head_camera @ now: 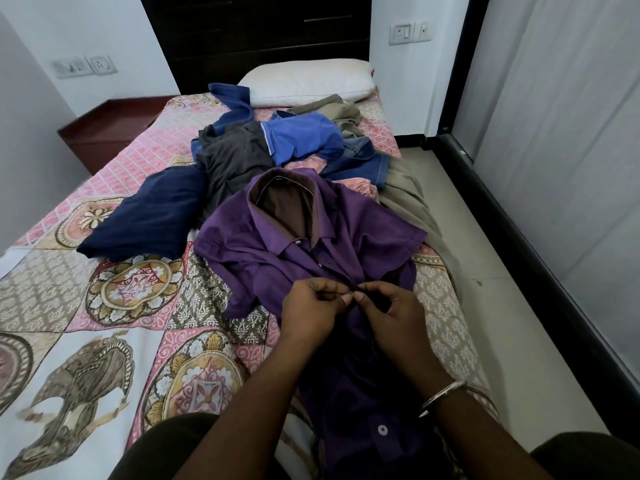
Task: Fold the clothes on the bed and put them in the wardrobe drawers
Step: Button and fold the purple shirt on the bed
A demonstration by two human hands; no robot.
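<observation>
A purple shirt [277, 244] with a brown-lined collar lies face up on the patterned bedspread [104, 306], collar away from me. My left hand [311, 310] and my right hand [391, 313] meet at its button placket, each pinching the fabric edge at a button. Beyond the shirt lies a loose pile: a navy garment [149, 220], a dark grey one [228, 157], a bright blue one [304, 136], denim [363, 161] and an olive-khaki piece [332, 109].
A white pillow [308, 83] lies at the bed's head against a dark headboard with drawers [259, 26]. A reddish-brown bedside table [104, 129] stands at the left. Tiled floor [485, 254] runs along the bed's right, bordered by a dark-framed sliding panel [554, 150].
</observation>
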